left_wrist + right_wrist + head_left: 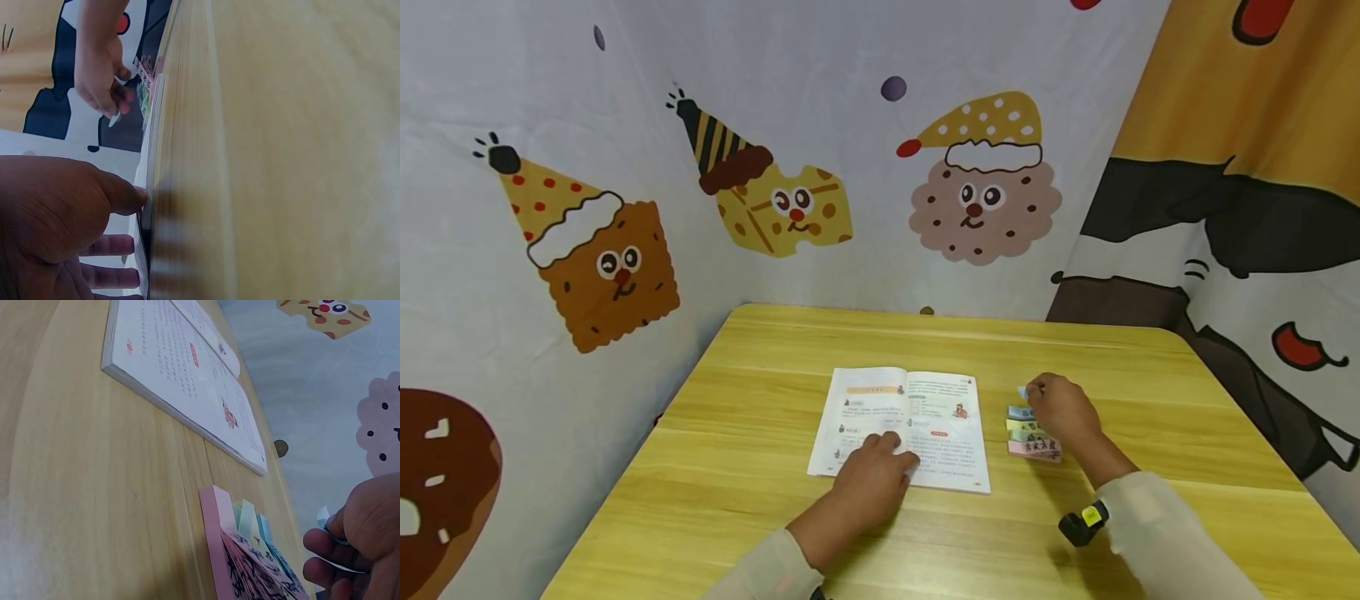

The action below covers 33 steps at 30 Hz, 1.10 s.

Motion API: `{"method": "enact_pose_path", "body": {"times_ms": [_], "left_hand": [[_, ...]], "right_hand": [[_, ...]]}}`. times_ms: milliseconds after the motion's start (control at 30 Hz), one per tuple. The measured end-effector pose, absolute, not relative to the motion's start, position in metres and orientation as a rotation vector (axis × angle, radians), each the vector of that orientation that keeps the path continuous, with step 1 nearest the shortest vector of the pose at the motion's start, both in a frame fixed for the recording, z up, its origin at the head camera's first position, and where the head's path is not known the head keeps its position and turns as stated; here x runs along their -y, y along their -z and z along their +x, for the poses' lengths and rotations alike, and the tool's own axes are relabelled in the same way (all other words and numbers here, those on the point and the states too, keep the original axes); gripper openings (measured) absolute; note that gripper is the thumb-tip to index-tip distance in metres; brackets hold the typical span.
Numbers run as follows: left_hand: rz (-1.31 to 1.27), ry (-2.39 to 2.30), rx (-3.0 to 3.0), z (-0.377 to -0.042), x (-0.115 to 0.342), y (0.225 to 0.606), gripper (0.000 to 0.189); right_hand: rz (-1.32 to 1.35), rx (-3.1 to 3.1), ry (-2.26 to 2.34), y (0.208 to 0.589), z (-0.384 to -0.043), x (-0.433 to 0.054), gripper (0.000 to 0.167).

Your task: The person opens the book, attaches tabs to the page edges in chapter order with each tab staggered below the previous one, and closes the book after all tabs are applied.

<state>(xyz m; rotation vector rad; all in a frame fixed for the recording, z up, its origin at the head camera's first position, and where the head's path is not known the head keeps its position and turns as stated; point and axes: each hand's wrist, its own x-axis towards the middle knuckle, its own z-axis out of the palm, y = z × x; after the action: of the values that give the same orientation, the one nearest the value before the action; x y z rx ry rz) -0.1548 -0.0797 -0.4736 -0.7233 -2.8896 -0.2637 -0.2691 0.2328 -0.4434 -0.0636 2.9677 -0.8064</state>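
Observation:
An open book (943, 454) with printed text and small coloured pictures lies flat on the table. My left hand (874, 477) rests on its lower part near the fold, fingers spread over the pages and thumb (128, 195) by the lower edge. To the right of the book sits a stack of sticky notes (1021, 433) in blue, yellow, green and pink strips with dark markings. Just over its far end my right hand (1063, 410) pinches a small pale blue sticky note (323, 516) between thumb and fingers. Part of the stack is hidden behind this hand.
The wooden table (737, 400) ends at a cloth backdrop (865, 283) printed with cartoon biscuits and cheese. A black device with a yellow label (1084, 523) is strapped at the right wrist.

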Motion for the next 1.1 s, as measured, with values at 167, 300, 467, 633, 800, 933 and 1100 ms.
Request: {"method": "enact_pose_path", "body": {"times_ms": [167,300,467,633,800,933,1100], "left_hand": [[-0.723,0.273,2.894,-0.154,0.08,0.473,0.024],[-0.726,0.279,2.894,-0.154,0.079,0.471,0.023],[-0.725,0.279,2.894,-0.153,0.079,0.471,0.022],[-0.722,0.278,2.899,-0.154,0.079,0.471,0.023],[-0.721,0.27,2.902,-0.154,0.079,0.47,0.023],[-0.716,0.263,2.91,-0.154,0.079,0.469,0.023],[-0.713,0.258,2.911,-0.154,0.078,0.471,0.023]], "right_hand": [[-0.056,-2.962,0.847,0.446,-0.275,-0.226,0.037],[-0.038,-2.951,0.893,0.45,-0.281,-0.22,0.035],[-0.037,-2.926,0.979,0.453,-0.288,-0.214,0.032],[-0.023,-2.914,1.019,0.454,-0.293,-0.208,0.032],[-0.031,-2.919,1.042,0.455,-0.296,-0.203,0.032],[-0.015,-2.904,1.066,0.456,-0.3,-0.199,0.03],[0.014,-2.871,1.086,0.459,-0.305,-0.195,0.032]]}}
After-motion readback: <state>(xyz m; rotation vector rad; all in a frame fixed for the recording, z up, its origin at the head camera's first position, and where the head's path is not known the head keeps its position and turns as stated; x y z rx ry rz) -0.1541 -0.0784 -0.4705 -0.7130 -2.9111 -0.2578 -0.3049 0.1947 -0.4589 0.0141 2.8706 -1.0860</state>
